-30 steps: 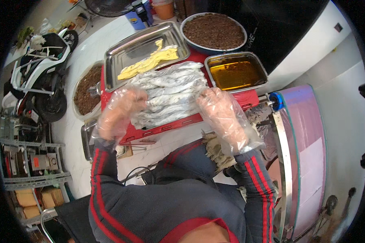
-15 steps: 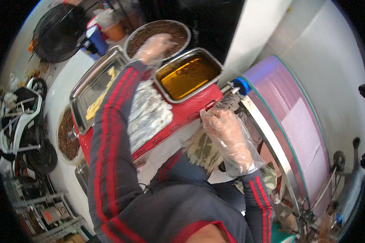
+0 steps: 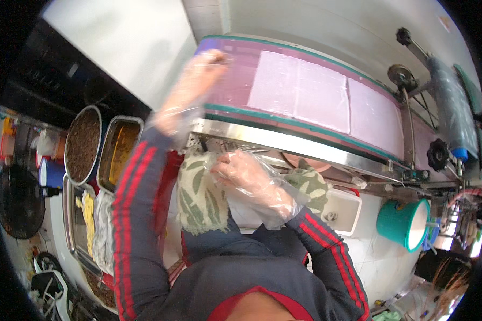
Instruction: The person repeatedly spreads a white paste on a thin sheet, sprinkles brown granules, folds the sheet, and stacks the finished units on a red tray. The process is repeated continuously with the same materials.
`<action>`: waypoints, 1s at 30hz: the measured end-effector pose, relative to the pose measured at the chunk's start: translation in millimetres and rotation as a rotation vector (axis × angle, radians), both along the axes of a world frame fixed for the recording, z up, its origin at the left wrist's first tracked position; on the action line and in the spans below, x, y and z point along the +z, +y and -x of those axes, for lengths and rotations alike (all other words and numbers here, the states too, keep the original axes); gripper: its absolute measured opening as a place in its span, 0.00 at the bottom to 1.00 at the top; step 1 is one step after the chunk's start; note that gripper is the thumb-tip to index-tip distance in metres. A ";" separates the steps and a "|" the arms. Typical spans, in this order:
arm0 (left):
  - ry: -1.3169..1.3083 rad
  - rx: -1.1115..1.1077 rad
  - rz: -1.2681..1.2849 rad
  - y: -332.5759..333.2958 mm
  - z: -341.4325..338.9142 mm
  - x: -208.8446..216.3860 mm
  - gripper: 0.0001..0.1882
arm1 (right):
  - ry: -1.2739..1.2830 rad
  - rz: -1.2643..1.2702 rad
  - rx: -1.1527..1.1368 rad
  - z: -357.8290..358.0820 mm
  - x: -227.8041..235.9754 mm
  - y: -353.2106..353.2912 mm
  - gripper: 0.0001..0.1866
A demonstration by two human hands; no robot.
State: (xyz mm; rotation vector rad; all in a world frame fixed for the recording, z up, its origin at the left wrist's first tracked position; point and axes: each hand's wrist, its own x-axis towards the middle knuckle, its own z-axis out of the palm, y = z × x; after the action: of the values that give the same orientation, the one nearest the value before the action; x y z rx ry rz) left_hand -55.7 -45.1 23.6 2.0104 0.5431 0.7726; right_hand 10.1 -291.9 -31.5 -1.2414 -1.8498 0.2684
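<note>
My left hand [image 3: 191, 90], in a clear plastic glove, is over the left end of a pink, glass-edged work surface [image 3: 231, 88]. Its fingers look curled together, slightly smeared by motion; what they may hold is hidden. To its right, thin whitish sheets [image 3: 299, 85] lie flat and side by side on that surface. My right hand [image 3: 247, 174], gloved likewise, hovers below the steel front rail [image 3: 284, 140] with fingers closed. I cannot make out anything in it. A green leaf-patterned towel [image 3: 202, 199] hangs beside it.
At left stand a bowl of dark crumbly filling [image 3: 83, 148], a steel pan with amber liquid [image 3: 124, 148] and a metal tray [image 3: 69, 235] with yellow cloth [image 3: 88, 218]. A film-wrapped roller [image 3: 451, 99] is at right, above a teal bucket [image 3: 403, 222]. A white basin [image 3: 344, 211] sits below the rail.
My view has turned right. My left hand has left the bowl of dark filling and come over the pink surface. My right hand remains closed near the towel.
</note>
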 end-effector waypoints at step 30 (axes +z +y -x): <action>0.375 0.055 -0.478 83.1 -157.1 -74.0 0.18 | -0.222 0.744 -1.084 -320.8 -6.1 101.8 0.18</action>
State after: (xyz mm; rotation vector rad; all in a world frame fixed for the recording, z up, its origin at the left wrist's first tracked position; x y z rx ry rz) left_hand 101.4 37.9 -50.4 2.6210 0.6760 0.5946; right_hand 330.9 -190.1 -37.7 -2.6651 -0.9806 0.2061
